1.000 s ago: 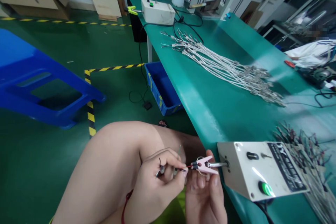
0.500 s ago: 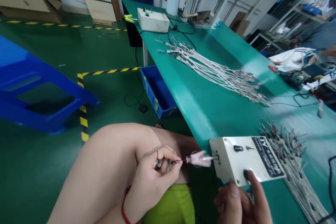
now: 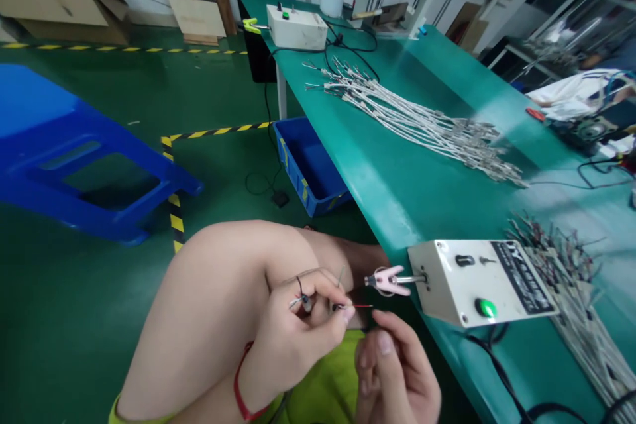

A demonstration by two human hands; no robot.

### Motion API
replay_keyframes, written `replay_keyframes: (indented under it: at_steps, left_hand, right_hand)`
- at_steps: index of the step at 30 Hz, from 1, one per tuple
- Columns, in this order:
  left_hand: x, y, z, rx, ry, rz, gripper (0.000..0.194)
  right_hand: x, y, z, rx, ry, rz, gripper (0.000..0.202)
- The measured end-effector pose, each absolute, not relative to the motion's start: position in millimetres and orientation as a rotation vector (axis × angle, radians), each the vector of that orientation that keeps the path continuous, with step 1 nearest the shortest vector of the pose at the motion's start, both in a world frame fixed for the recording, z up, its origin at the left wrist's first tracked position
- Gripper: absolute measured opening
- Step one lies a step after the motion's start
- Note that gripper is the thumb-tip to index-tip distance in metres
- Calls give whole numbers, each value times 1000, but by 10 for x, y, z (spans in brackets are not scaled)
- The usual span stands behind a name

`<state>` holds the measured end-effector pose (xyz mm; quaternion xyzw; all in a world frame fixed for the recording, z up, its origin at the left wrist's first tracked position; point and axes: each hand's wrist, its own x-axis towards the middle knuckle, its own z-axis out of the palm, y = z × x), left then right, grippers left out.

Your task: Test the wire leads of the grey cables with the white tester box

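Note:
My left hand (image 3: pixel 303 324) is closed in a pinch on a thin cable whose red wire (image 3: pixel 362 306) pokes out past the fingertips. Other fine wire ends, one black and one pale, stick out between the fingers. My right hand (image 3: pixel 400 361) is just right of the red wire's tip, its index finger stretched and thumb apart, the other fingers curled; nothing shows in it. Above that hand, a pink clip (image 3: pixel 390 280) on a metal shaft extends from the white control box (image 3: pixel 447 285), apart from the wire. The box's green button (image 3: pixel 485 308) is lit.
White cables (image 3: pixel 422 122) lie bundled on the green table (image 3: pixel 392 205). Another cable bundle (image 3: pixel 576 311) is right of the box. A second white box (image 3: pixel 298 26) stands at the far end. Below the table edge sits a blue crate (image 3: pixel 311 202); a blue stool (image 3: pixel 89 159) is at left.
My right hand has left the box's button and moved left, close to the wire. The red wire is now out of the pink clip. The button shows green light.

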<state>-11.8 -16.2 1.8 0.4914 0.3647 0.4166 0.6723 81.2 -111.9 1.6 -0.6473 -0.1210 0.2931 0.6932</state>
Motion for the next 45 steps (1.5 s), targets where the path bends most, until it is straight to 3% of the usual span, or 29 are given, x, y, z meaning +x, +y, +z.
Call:
replay_keyframes:
  at_steps: [9, 13, 17, 20, 23, 25, 35, 39, 45]
  left_hand:
    - [-136, -206, 107, 1126, 751, 781, 9]
    - [-179, -179, 101, 1044, 608, 705, 7]
    - [-192, -154, 81, 996, 441, 617, 10]
    - [-193, -165, 29, 968, 424, 646, 8]
    - [-200, -187, -13, 967, 476, 666, 8]
    - [-205, -196, -16, 988, 519, 670, 8]
    - [-184, -173, 5, 1031, 586, 624, 16]
    - [-164, -153, -13, 958, 574, 654, 14]
    - [-204, -85, -22, 898, 481, 548, 18]
  right_hand:
    - [969, -1187, -146, -1275, -287, 929, 17]
    - [1010, -1136, 4, -1248, -247, 1086, 25]
    - [1045, -1095, 99, -1352, -283, 1038, 33]
    - [1019, -1122, 97, -1598, -458, 788, 33]
    - [916, -1163, 113, -1837, -607, 134, 26]
    - [834, -1175, 160, -1822, -702, -83, 18]
    - [932, -1137, 211, -1681, -937, 179, 3]
    - [1027, -1178, 76, -1685, -777, 428, 17]
    - [1052, -1082, 125, -1357, -401, 1003, 29]
